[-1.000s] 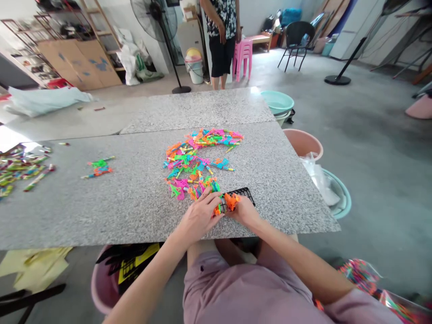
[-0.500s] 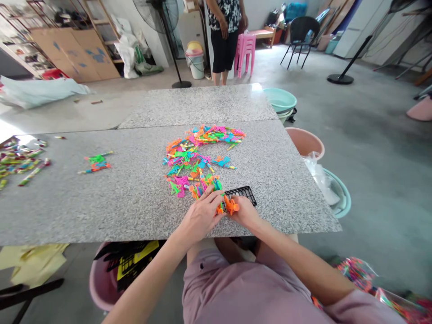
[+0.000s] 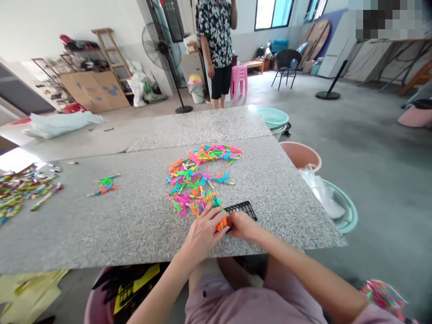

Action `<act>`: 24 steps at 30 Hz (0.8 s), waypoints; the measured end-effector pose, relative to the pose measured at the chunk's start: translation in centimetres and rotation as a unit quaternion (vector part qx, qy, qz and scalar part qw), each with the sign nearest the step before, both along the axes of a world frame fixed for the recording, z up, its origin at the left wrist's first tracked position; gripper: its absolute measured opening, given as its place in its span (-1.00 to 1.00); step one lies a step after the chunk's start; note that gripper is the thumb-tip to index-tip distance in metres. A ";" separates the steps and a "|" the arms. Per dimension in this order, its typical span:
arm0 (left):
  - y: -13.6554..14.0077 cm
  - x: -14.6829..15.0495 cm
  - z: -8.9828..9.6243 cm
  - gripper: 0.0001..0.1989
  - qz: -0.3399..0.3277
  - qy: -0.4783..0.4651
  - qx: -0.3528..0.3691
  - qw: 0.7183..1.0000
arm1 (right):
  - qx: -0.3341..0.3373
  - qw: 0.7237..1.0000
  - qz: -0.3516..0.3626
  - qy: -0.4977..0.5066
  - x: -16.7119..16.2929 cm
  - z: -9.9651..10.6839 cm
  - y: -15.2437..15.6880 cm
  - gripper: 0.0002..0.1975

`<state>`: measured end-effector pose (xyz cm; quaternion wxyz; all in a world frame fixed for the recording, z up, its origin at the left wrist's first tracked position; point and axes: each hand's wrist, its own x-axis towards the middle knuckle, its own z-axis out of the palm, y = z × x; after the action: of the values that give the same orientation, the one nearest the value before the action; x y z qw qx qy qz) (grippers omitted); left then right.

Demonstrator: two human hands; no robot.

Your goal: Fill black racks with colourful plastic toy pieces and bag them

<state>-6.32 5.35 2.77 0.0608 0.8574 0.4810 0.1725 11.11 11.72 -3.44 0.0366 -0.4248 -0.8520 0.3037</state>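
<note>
My left hand [image 3: 204, 228] lies over a row of small bright plastic toys at the left end of a black plastic mesh tray [image 3: 249, 209]. Its fingers curl around them, and orange toy parts [image 3: 221, 224] show below the fingertips. Close beside it, my right hand [image 3: 241, 225] has its fingers closed at the near side of the tray; whatever they pinch is hidden. A curved heap of pink, green, orange and blue plastic toys [image 3: 189, 175], some with striped tubes, spreads just beyond on the speckled stone table [image 3: 135, 225].
A few toys [image 3: 106, 185] lie apart to the left, with a pile of striped tubes [image 3: 27, 189] farther left. Basins, among them an orange one [image 3: 302, 155], stand along the right edge. A person [image 3: 216, 49] stands past the far edge near a fan [image 3: 162, 47].
My right hand's orange toy has gone down to the row under my left hand, and the right fingers are now lower beside it. The head view has tilted up.
</note>
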 end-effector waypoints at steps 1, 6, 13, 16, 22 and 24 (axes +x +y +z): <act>0.0 0.0 -0.1 -0.71 -0.002 0.003 0.000 1.000 | -0.006 1.000 0.013 0.002 0.3 0.3 1.6 -0.85; 0.1 -0.3 0.0 -0.70 -0.007 0.008 0.010 1.000 | 0.169 0.974 -0.132 -0.067 -0.3 1.5 9.0 -0.73; 0.0 -0.5 0.0 -0.65 -0.018 0.020 0.003 1.000 | 0.160 0.973 -0.131 -0.105 0.5 -0.5 8.3 -0.70; 0.0 -0.7 0.0 -0.62 -0.010 0.030 -0.017 0.999 | 0.052 0.984 -0.152 -0.076 1.5 -0.4 9.9 -0.81; 0.3 -0.8 -0.1 -0.63 -0.017 0.031 -0.021 0.999 | -0.153 0.981 -0.109 0.045 3.7 0.0 12.3 -0.77; 0.3 -0.7 0.1 -0.64 -0.018 0.029 -0.014 0.999 | -0.198 0.961 -0.134 0.138 4.8 -0.2 10.7 -0.84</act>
<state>-7.03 5.66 2.83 0.0617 0.8695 0.4698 0.1394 15.95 22.41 -3.68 0.1098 -0.4878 -0.6970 0.5140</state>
